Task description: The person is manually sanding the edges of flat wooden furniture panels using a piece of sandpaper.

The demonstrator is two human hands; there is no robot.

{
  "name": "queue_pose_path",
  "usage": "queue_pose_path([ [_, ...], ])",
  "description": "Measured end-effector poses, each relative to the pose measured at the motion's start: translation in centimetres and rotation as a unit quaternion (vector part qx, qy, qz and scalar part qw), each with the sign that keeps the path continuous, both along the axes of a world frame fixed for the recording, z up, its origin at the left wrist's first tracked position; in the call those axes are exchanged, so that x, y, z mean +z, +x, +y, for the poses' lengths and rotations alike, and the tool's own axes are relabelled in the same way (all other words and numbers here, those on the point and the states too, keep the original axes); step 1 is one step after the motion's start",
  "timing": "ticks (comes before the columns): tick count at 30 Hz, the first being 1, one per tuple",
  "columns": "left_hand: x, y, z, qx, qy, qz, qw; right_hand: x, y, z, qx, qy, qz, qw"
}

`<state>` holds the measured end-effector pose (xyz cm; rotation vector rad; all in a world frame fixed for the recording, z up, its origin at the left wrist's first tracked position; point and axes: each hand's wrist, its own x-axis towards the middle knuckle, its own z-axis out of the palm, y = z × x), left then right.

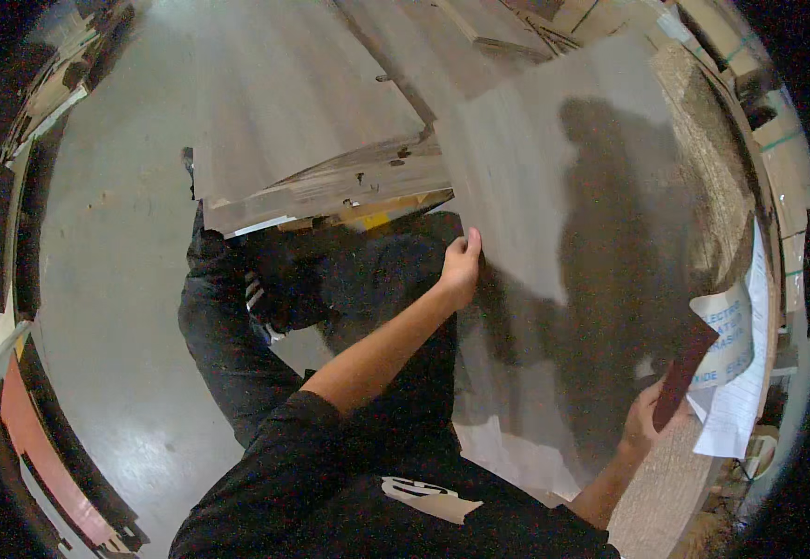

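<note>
Left hand (461, 277) grips the left edge of the broad, flat grey-brown wooden panel (517, 158), presumably steadying it. Right hand (645, 417) grasps the near end of a thin dark-red rectangular sheet (689, 368) by the panel's lower right, apparently leaving its far end exposed.

Left hand: your left hand (462, 272) grips the left edge of the wide board (517, 177).
Right hand: your right hand (645, 419) holds a dark red sheet (688, 374) over the board's right side.
Papers: beside that hand lie a white paper (727, 424) and a curled beige sheet (727, 352) with blue print.
Second board: another flat board (302, 102) lies left of the first, beyond your knees.
Shadow: a dark shadow falls across the wide board.
Floor: grey floor (116, 279) shows at your left.
</note>
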<state>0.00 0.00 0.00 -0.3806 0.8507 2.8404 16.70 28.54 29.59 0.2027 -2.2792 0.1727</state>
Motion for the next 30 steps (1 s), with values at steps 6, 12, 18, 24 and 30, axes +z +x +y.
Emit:
queue_pose_path([
  [6, -0.8, 3.3, -1.6, -0.04, -0.347, -0.021, 0.937, -6.0, -2.4, 3.9, 0.072, 0.043, -0.052, 0.995],
  [12, 3.5, 8.8, -9.7, 0.113, -0.437, 0.069, 0.889, -11.9, 0.3, 10.3, 0.022, -0.026, -0.122, 0.992],
  [18, 10.3, 7.8, -29.9, 0.277, -0.834, 0.051, 0.473, -13.9, -2.4, 3.7, -0.072, 0.095, -0.333, 0.935],
  [24, 8.6, 8.6, -37.0, 0.079, -0.947, -0.076, 0.302, -34.1, -4.0, 17.6, -0.052, -0.068, -0.431, 0.898],
  [30, 9.9, 10.1, -35.6, 0.004, -0.949, -0.15, 0.276, -41.5, -2.5, 14.6, -0.05, 0.197, -0.273, 0.94],
])
